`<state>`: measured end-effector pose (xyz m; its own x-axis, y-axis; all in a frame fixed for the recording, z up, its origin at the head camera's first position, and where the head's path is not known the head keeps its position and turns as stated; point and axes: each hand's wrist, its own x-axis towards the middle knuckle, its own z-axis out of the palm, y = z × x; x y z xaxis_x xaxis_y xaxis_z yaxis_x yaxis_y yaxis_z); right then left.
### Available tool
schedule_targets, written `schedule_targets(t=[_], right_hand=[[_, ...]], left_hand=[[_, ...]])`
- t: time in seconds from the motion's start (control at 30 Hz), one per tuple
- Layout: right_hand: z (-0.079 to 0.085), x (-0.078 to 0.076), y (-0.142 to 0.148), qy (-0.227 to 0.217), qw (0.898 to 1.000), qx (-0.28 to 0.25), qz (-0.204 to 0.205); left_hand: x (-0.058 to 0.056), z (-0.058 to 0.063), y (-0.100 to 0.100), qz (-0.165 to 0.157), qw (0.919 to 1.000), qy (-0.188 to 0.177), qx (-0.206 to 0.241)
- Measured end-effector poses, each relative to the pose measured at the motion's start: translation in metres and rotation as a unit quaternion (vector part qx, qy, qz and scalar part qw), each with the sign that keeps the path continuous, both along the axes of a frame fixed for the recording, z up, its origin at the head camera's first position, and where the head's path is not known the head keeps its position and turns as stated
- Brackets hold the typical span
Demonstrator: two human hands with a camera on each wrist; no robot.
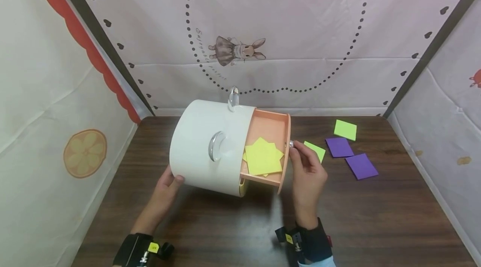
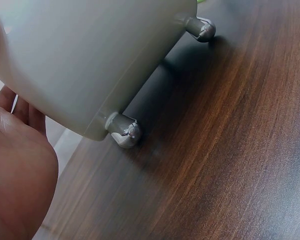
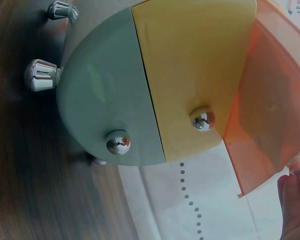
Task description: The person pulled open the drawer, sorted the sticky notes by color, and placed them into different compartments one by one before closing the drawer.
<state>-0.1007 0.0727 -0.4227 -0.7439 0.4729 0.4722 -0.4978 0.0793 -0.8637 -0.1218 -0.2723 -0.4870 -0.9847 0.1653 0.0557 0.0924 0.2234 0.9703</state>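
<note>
A white rounded cabinet (image 1: pixel 206 146) stands on silver feet (image 2: pixel 125 131) on the table. Its top drawer, of translucent pink-orange plastic (image 1: pixel 269 124), is pulled out and holds a pile of yellow sticky notes (image 1: pixel 264 157). My right hand (image 1: pixel 310 175) pinches that drawer's small clear knob (image 1: pixel 291 144) between thumb and fingers. With my left hand (image 1: pixel 167 190) I grip the cabinet's far-left end, thumb on the curved side and fingers behind. Below the pulled-out drawer, the right wrist view shows a yellow drawer front (image 3: pixel 195 65) and a green one (image 3: pixel 110 95), each with a silver knob.
Right of the cabinet lie two purple squares (image 1: pixel 362 166) and two green squares (image 1: pixel 345 129), one partly behind my right hand. Two clear handles (image 1: pixel 216 146) stick up from the cabinet. Printed cloth walls (image 1: pixel 300 21) border the brown wooden table (image 1: pixel 375 217).
</note>
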Motion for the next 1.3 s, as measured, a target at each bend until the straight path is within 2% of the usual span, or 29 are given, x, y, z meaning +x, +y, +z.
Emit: schedule_targets(t=[0.33, 0.6, 0.8, 1.07, 1.3], right_hand=[[0.004, -0.001, -0.002, -0.007, 1.0, 0.002, 0.006], [0.006, -0.005, -0.002, 0.007, 1.0, 0.014, 0.016], [0.01, -0.009, 0.002, -0.018, 0.999, 0.032, 0.017], [0.018, -0.013, -0.002, -0.04, 0.997, 0.025, 0.057], [0.018, -0.015, -0.003, -0.044, 0.998, 0.024, 0.045]], left_hand=[[-0.001, 0.0, 0.0, 0.004, 1.0, -0.006, 0.001], [0.0, -0.001, -0.001, 0.013, 0.9998, -0.017, -0.004], [-0.002, -0.004, 0.001, 0.018, 0.9997, -0.015, 0.0], [-0.002, -0.002, 0.0, 0.03, 0.9993, -0.022, -0.003], [-0.001, 0.001, 0.001, 0.029, 0.9993, -0.024, -0.006]])
